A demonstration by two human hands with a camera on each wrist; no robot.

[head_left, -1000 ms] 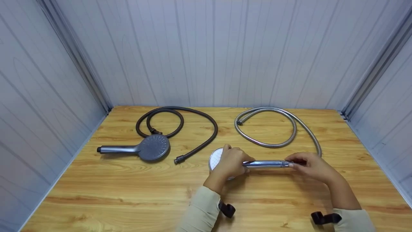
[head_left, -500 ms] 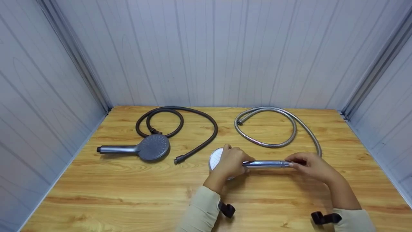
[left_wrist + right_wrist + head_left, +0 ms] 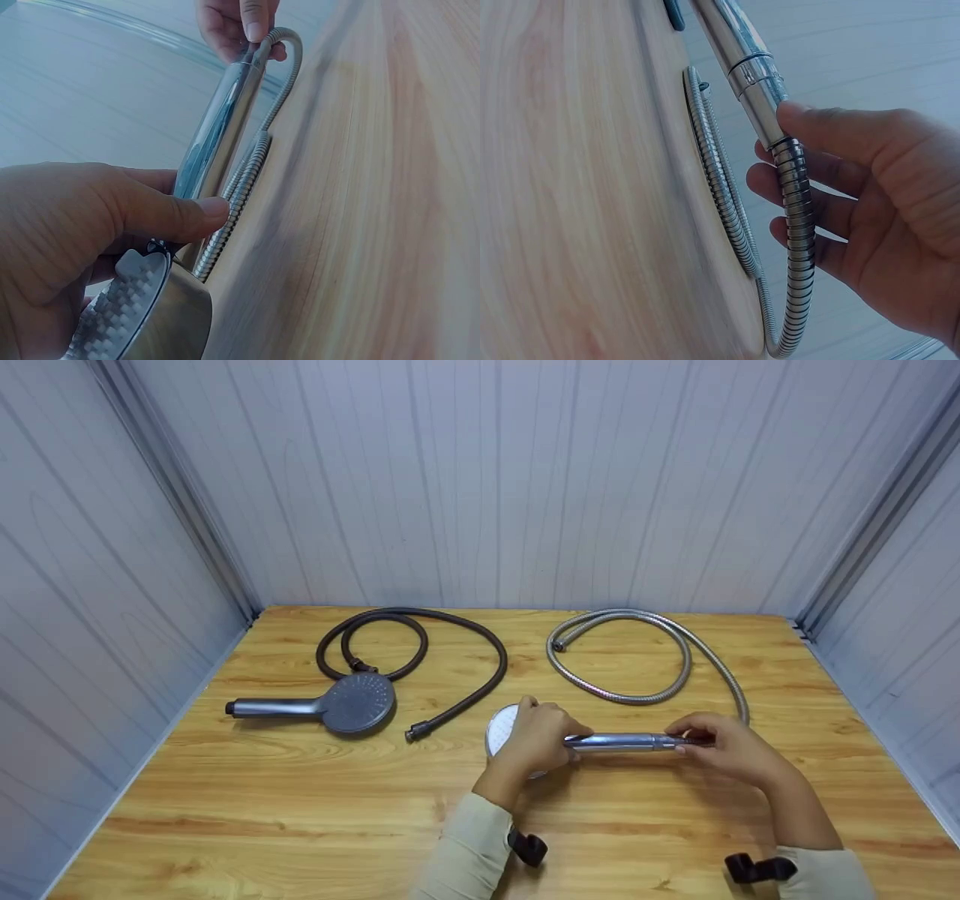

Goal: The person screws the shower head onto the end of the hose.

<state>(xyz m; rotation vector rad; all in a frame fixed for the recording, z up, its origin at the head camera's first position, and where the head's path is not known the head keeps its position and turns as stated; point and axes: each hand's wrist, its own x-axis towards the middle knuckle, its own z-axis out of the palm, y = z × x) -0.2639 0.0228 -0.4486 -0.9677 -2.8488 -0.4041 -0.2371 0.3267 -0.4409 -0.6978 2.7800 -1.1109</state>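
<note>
My left hand (image 3: 534, 739) grips a chrome handheld shower head (image 3: 615, 742) at the neck, where the handle meets the white spray face. In the left wrist view the thumb (image 3: 187, 219) lies across the handle's base. At the handle's other end, my right hand (image 3: 731, 746) pinches the end of a silver metal shower hose (image 3: 634, 700). The right wrist view shows the hose's smooth connector (image 3: 761, 112) in line against the handle, with the thumb on it and fingers behind the hose. How far it is threaded on cannot be seen.
On the left of the wooden table (image 3: 300, 810) lies a grey shower head (image 3: 358, 703). A dark hose (image 3: 495, 667) is coiled behind it, one end pointing forward. The silver hose loops at the back right. Panelled walls (image 3: 465, 480) enclose the table's back and sides.
My right hand's fingers have shifted slightly at the connector, and more of the hose shows between them. My left hand and the chrome shower head have barely moved.
</note>
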